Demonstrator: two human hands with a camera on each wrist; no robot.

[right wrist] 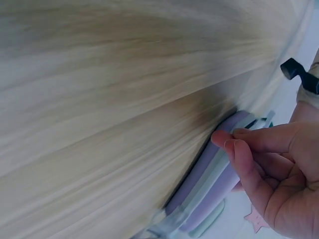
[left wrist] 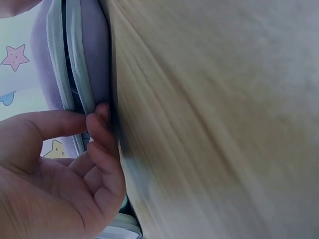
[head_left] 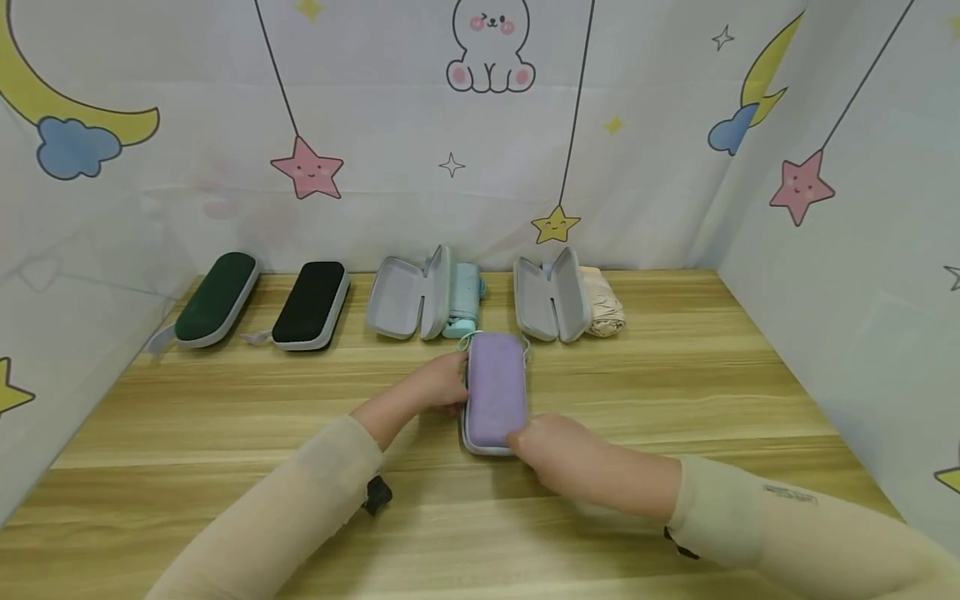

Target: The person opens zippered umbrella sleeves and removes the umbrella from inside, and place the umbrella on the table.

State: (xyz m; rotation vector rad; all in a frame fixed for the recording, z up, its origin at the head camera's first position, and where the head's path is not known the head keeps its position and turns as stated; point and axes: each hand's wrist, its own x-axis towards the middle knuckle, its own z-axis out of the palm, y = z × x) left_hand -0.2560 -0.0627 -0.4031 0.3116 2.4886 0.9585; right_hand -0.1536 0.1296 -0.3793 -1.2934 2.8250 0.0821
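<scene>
Near the middle of the wooden table (head_left: 675,383), a closed-looking purple case (head_left: 497,387) is held by both hands, which are kept apart. Its left rim is pinched by the left hand (head_left: 442,381), whose fingertips are hidden in the head view but shown in the left wrist view, beside a dark gap in the seam. The near right corner is gripped by the right hand (head_left: 558,454), blurred from above; thumb and forefinger are brought together at the seam, and whatever may be caught between them cannot be made out. Both sleeves (head_left: 285,508) are cut off by the frame. The case is laid flat, its long axis run from the wearer's side toward the back wall, one short end pointed at each. By an open case (head_left: 395,300), a teal bundle (head_left: 465,296) is partly covered.
</scene>
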